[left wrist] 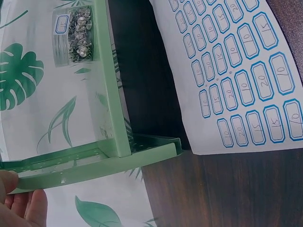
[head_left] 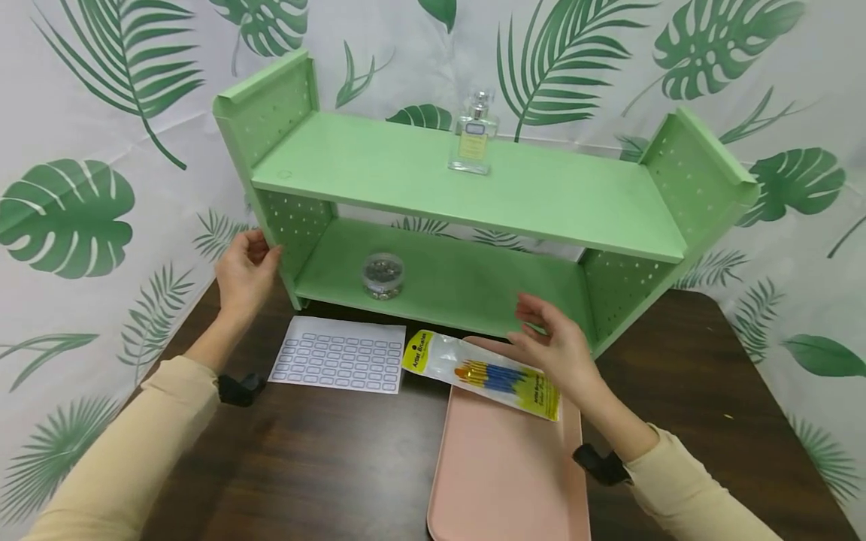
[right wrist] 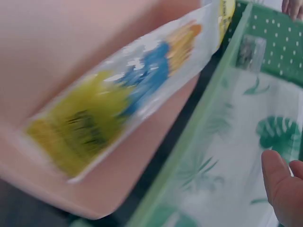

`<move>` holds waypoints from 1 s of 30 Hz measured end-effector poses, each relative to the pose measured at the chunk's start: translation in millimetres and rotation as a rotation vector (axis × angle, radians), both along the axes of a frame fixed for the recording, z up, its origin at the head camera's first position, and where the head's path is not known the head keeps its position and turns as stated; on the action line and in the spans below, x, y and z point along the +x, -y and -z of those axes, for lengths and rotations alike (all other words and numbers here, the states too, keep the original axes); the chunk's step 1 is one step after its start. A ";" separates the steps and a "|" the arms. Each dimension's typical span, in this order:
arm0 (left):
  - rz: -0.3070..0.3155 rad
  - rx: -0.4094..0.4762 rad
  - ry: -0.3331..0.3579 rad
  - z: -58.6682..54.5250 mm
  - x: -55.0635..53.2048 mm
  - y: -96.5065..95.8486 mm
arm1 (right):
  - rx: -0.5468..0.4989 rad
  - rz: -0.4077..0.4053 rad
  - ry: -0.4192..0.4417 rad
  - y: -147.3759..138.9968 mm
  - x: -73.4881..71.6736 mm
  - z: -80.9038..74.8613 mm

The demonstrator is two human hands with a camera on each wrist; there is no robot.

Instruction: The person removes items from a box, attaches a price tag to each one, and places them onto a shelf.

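Observation:
My left hand [head_left: 246, 274] holds the edge of the green shelf's left side panel [left wrist: 94, 170], thumb on one face and fingers on the other. My right hand [head_left: 555, 342] is in the air before the lower shelf board [head_left: 473, 278], holding nothing, its fingers loosely bent. Just below it in the head view, a packet of artist brushes [head_left: 494, 373] lies across the far end of a pink tray [head_left: 507, 466]. On the lower board, toward the left, stands a clear round tub of small metal pieces [head_left: 383, 276], with a label on its side in the left wrist view.
A glass perfume bottle [head_left: 473, 139] with a label stands on the upper shelf board [head_left: 379, 161]. In front of the shelf, a sheet of blue-framed number labels [head_left: 338, 355] lies on the dark wooden table [head_left: 325, 458]. Leaf-patterned cloth [head_left: 406, 45] hangs behind.

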State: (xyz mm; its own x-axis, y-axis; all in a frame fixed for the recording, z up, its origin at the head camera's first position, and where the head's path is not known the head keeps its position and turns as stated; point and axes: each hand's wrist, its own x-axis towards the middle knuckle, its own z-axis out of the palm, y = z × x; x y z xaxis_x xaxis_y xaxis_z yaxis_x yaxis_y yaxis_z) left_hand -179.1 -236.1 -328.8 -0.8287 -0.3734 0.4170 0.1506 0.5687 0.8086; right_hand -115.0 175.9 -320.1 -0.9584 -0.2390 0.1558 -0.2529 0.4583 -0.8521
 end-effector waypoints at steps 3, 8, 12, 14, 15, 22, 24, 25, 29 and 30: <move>-0.001 -0.010 -0.006 -0.6 -0.9 -0.2 | -0.004 0.066 -0.001 -23.5 15.9 8.5; 0.005 -0.010 -0.013 -0.9 -3.2 -0.3 | -0.030 0.218 0.089 -55.0 35.7 27.8; -0.006 -0.012 0.003 0.0 -3.4 0.0 | -0.019 0.308 0.181 -70.8 43.2 41.4; -0.014 -0.018 0.011 0.6 -3.3 -0.2 | -0.011 0.332 0.215 -76.3 45.2 47.6; -0.017 -0.023 0.013 1.0 -3.2 -0.5 | -0.007 0.341 0.231 -78.7 46.2 50.5; -0.025 -0.036 0.013 0.8 -2.7 -0.1 | 0.044 0.373 0.301 -84.5 48.3 63.8; -0.024 -0.036 0.015 0.8 -2.7 -0.1 | 0.053 0.373 0.309 -84.9 48.1 67.2; -0.025 -0.035 0.016 0.7 -2.5 -0.1 | 0.050 0.373 0.312 -84.8 47.9 68.7; -0.028 -0.040 0.018 0.3 -2.9 -0.3 | 0.038 0.372 0.312 -84.5 45.8 72.8; -0.028 -0.040 0.019 0.1 -3.0 -0.4 | 0.035 0.373 0.311 -84.5 44.9 73.3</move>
